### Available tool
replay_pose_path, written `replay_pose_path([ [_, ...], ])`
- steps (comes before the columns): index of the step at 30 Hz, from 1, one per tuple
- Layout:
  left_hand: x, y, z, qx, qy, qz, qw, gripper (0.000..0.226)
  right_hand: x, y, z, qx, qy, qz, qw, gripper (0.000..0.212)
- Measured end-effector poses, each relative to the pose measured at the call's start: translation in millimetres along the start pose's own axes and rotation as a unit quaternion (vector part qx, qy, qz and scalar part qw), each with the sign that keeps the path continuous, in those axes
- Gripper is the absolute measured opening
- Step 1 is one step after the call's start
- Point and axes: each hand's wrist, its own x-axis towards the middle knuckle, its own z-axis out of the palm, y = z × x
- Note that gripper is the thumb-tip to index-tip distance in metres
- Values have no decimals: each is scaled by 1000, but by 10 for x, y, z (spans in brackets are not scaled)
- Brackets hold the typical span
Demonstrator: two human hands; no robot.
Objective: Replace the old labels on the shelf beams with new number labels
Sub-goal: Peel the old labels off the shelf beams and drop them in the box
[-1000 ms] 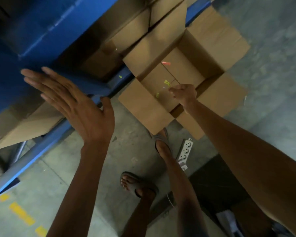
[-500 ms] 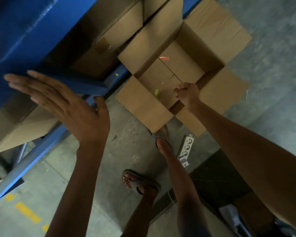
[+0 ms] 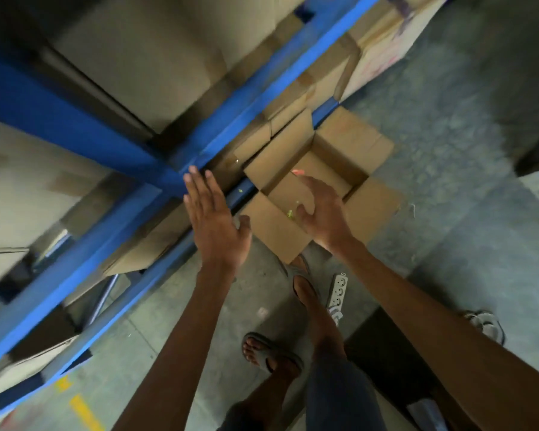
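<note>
Empty hands over an open scrap box beside the blue shelf beam.
Left hand (image 3: pixel 215 225) is flat with fingers straight, holding nothing, just left of the box (image 3: pixel 352 141). Right hand (image 3: pixel 322 213) hangs over the box mouth, fingers loose and apart, nothing pinched. The beam (image 3: pixel 262 98) runs just behind the box. A yellow-green scrap (image 3: pixel 290 214) and a pink scrap (image 3: pixel 297 172) lie inside the box, probably old labels. Risks: a foot could catch the power strip (image 3: pixel 338 290) near the box, and a sticky scrap could cling to a finger. No new labels are in view. The shelf is blurred, no label readable on the beam, and the right hand hides part of the box floor.
</note>
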Motion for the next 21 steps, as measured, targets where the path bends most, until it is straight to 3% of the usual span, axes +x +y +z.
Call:
replay_pose_path([
  [6, -504, 742, -1178, 14, 39, 92, 995, 94, -659, -1264, -1134, -90, 110, -126, 982, 61],
  [11, -462, 1346, -2009, -7, 74, 125, 989, 98, -717, -2096, -1978, -87, 180, -195, 960, 61],
  [17, -173, 1804, -2576, -15, 136, 188, 973, 96, -359, -2619, -2638, -71, 231, -241, 940, 61],
  [21, 99, 2034, -2752, 0, 153, 187, 970, 99, -11, -2823, -2912, -63, 258, -256, 930, 60],
])
